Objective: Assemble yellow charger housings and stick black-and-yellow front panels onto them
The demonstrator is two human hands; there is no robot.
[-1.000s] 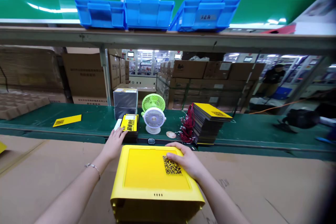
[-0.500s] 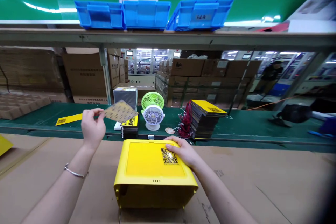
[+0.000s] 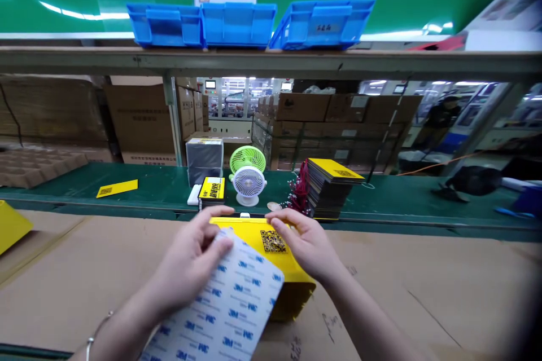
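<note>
A yellow box-shaped housing (image 3: 292, 285) with a black QR code lies on the cardboard-covered bench in front of me. My left hand (image 3: 192, 259) is closed on a white sheet printed with blue 3M logos (image 3: 224, 310), holding its top edge over the housing's near side. My right hand (image 3: 307, 242) rests on the housing's far right part beside the QR code, fingers curled near the sheet's top corner. The sheet hides most of the housing's top.
On the green conveyor behind stand a small stack of yellow-black labels (image 3: 212, 192), two small fans (image 3: 248, 177), a pile of yellow-topped cards (image 3: 332, 186) with red cords, and a grey box (image 3: 204, 158). Blue bins (image 3: 249, 25) sit on the shelf above. Cartons are stacked beyond.
My left hand took a sheet from the label stack, lifted it, turned it over and brought it down over the yellow housing. My right hand shifted toward the sheet's top edge.
</note>
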